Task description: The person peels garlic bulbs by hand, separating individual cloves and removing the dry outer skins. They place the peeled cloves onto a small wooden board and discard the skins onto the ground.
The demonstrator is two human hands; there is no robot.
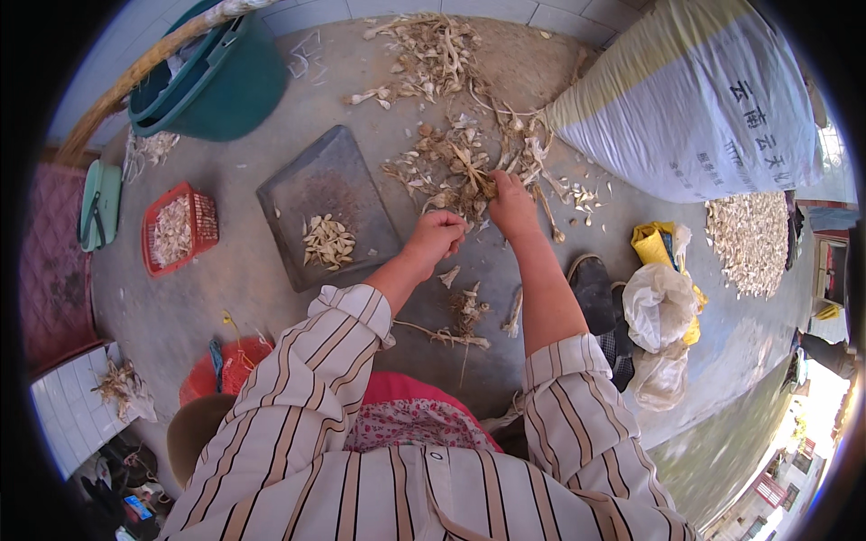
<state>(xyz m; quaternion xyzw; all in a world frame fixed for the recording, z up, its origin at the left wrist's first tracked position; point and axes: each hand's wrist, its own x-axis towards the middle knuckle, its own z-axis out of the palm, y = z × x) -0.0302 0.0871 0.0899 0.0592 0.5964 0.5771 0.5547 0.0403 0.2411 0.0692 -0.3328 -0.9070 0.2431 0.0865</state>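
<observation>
My right hand (pixel 514 206) grips brown, dried garlic stalks (pixel 473 172) at the near side of a loose heap on the concrete floor. Close by on the left, my left hand (pixel 438 243) has its fingers curled together; whether a small piece is pinched in them is too small to tell. A dark square tray (pixel 308 189) left of my hands holds a small pile of separated garlic cloves (pixel 329 241). Just below my hands lie bits of dry garlic stem (pixel 468 311). Several loose cloves (pixel 585 196) are scattered to the right of the heap.
More garlic bulbs (pixel 440 57) lie by the tiled wall. A large white woven sack (pixel 697 101) leans at the upper right, near spread cloves (pixel 747 243). Leftward stand a red basket of garlic (pixel 172 230) and a green tub (pixel 230 88). Plastic bags (pixel 656 308) and dark shoes (pixel 595 294) lie right.
</observation>
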